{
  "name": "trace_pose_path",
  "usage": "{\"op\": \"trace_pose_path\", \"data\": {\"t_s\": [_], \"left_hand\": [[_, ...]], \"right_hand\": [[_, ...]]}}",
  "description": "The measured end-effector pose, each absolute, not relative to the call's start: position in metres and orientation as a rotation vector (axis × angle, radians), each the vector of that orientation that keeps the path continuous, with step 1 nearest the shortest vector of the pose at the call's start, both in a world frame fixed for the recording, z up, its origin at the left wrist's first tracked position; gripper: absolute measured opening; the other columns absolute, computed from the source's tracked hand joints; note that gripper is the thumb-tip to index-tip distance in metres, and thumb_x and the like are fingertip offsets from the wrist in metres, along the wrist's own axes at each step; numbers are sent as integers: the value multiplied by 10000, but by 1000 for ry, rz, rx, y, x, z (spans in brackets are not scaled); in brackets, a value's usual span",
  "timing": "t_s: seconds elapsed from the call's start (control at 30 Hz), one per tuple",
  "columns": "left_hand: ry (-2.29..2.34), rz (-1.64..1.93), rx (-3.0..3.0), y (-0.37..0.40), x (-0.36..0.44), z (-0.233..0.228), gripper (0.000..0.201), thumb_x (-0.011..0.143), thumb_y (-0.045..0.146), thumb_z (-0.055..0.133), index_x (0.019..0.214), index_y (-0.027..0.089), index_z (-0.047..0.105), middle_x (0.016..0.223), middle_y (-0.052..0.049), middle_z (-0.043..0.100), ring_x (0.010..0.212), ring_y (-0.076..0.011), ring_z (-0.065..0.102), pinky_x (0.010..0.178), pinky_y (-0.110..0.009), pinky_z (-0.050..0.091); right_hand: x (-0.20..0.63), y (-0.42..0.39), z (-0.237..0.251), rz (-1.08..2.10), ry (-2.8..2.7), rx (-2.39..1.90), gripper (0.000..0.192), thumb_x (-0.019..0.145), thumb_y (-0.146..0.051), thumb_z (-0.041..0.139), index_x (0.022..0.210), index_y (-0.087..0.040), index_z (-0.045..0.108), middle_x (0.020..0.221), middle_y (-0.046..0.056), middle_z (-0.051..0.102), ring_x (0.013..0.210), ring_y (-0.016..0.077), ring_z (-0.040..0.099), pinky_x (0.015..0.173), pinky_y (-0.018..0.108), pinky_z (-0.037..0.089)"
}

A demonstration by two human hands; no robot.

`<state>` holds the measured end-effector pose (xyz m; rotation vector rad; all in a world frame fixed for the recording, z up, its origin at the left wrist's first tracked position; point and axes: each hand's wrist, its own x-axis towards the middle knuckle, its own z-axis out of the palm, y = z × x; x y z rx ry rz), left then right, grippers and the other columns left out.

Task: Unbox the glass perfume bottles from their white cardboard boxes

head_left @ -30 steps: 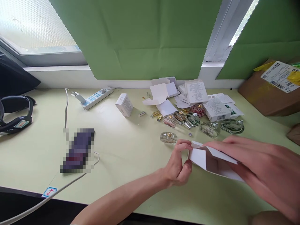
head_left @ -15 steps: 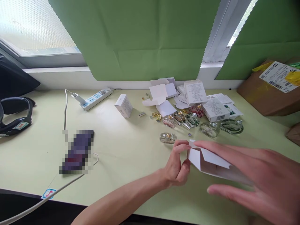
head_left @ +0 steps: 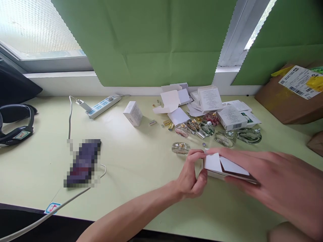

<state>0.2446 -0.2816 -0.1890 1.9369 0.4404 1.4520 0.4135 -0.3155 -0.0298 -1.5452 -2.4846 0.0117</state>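
Observation:
Between my two hands is a white carton (head_left: 217, 174), its end facing up with white flaps folded inward over the opening and a dark gap beside them. My left hand (head_left: 193, 174) pinches the carton's left end between thumb and fingers. Across its right part lies my right hand (head_left: 272, 181), fingers along the far edge and thumb on the near side. Just beyond my left fingers a clear oval glass bottle (head_left: 180, 148) with a gold neck lies on the table. A small purplish cap (head_left: 204, 145) is close by.
Several glass bottles (head_left: 225, 138), gold caps (head_left: 171, 126) and opened white boxes (head_left: 210, 99) crowd the back. One closed white box (head_left: 133, 113) stands alone. Leftward are a power strip (head_left: 104, 106), a pixelated phone (head_left: 83, 163), a cable and a headset (head_left: 19, 124). A brown carton (head_left: 285, 97) sits right.
The carton's end flaps have folded down over its opening. My right thumb has closed in against the near side, while my left hand has kept its grip.

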Motion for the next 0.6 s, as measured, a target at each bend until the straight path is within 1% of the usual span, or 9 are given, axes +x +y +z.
{"op": "trace_pose_path", "data": {"t_s": [0.07, 0.2, 0.27, 0.37, 0.47, 0.53, 0.6], "left_hand": [[468, 1430, 1947, -282, 245, -187, 466, 865, 188, 435, 1318, 161, 331, 1185, -140, 455, 1089, -253, 458, 895, -441, 461], [474, 1409, 1978, -283, 245, -185, 497, 848, 150, 462, 1326, 153, 328, 1188, -144, 464, 1112, -241, 464, 920, -423, 466], [468, 1414, 1986, -283, 245, -184, 509, 835, 135, 472, 1326, 146, 337, 1188, -145, 468, 1114, -237, 468, 927, -418, 468], [475, 1403, 2005, -282, 244, -184, 536, 821, 129, 484, 1338, 151, 347, 1208, -149, 472, 1120, -240, 476, 935, -423, 468], [490, 1389, 2020, -282, 245, -184, 561, 816, 137, 497, 1356, 162, 350, 1210, -146, 480, 1126, -246, 484, 926, -424, 476], [496, 1397, 2020, -282, 246, -185, 569, 816, 155, 535, 1356, 158, 357, 1206, -146, 482, 1124, -245, 491, 926, -418, 481], [505, 1412, 2016, -282, 247, -186, 582, 818, 183, 589, 1354, 159, 361, 1209, -144, 485, 1122, -240, 500, 930, -411, 486]], "right_hand": [[420, -314, -31, -3, -2498, -1561, 496, 736, -239, 563, 1194, -418, 626, 973, -68, 788, 616, 265, 751, 365, 331, 535], [434, -314, -34, -15, -2561, -1546, 623, 697, -187, 527, 1266, -433, 590, 971, -56, 787, 611, 253, 743, 339, 302, 485], [437, -315, -36, -48, -2529, -1573, 639, 667, -189, 500, 1253, -421, 611, 936, -42, 787, 593, 259, 733, 326, 306, 452], [434, -315, -38, -31, -2471, -1609, 573, 651, -218, 457, 1149, -408, 665, 879, -47, 777, 580, 254, 721, 323, 312, 426], [432, -314, -37, 31, -2471, -1637, 458, 670, -252, 427, 1016, -419, 676, 802, -72, 757, 563, 241, 707, 331, 307, 419], [431, -312, -36, 52, -2502, -1663, 371, 689, -250, 445, 936, -415, 668, 769, -70, 749, 568, 236, 701, 347, 294, 410], [433, -310, -35, 48, -2488, -1705, 274, 710, -260, 500, 871, -409, 665, 731, -65, 741, 564, 216, 689, 384, 276, 422]]}}
